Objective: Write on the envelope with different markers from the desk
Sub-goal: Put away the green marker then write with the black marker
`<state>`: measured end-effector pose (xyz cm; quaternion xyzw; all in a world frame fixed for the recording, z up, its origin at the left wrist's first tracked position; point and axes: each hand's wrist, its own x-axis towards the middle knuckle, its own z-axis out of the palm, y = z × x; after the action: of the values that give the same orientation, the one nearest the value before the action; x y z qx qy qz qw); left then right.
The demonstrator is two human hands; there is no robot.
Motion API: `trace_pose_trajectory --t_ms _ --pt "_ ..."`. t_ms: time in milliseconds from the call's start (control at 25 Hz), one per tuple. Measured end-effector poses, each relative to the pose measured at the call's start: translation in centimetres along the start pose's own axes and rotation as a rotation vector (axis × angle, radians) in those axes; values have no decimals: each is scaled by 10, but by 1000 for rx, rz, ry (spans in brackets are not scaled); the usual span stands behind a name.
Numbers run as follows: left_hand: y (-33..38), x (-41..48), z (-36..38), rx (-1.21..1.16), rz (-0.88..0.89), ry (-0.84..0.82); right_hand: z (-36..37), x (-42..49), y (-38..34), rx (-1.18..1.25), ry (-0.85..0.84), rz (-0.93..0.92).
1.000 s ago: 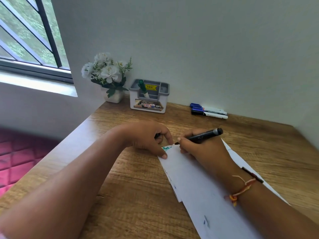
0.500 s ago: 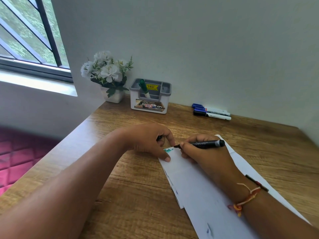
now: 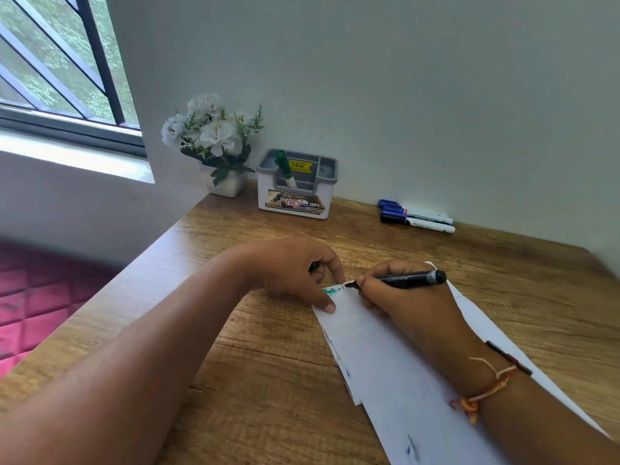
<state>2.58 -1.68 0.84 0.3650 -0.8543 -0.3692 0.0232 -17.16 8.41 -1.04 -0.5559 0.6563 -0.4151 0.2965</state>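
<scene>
At mid-frame my right hand (image 3: 406, 307) pinches the black marker (image 3: 402, 280), tip at the far end of the envelope (image 3: 369, 350). My left hand (image 3: 288, 270) thumbs its corner to the counter (image 3: 268, 364), fingers curled round what seems a cap (image 3: 314, 266). I'd keep strokes light and the paper pinned. The marker lies nearly level, tip pointing frame-left; the envelope runs toward lower right.

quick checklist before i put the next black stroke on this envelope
1. Black marker held firm in right hand: ok.
2. Tip bare, at the far edge of the envelope: ok; touching, cannot tell.
3. Envelope pinned: ok, thumb of the left hand presses its corner.
4. Clear of the green writing: ok, tip sits just right of it.
5. Cap at hand: cannot tell; small dark thing in left hand's curled fingers.
6. Spare markers lie by the wall: ok.
</scene>
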Motion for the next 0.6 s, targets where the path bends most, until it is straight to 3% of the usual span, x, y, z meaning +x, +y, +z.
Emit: trace_pose_trajectory --t_ms 600 --pt "1 -2 1 8 -2 8 -1 -2 1 0 13 13"
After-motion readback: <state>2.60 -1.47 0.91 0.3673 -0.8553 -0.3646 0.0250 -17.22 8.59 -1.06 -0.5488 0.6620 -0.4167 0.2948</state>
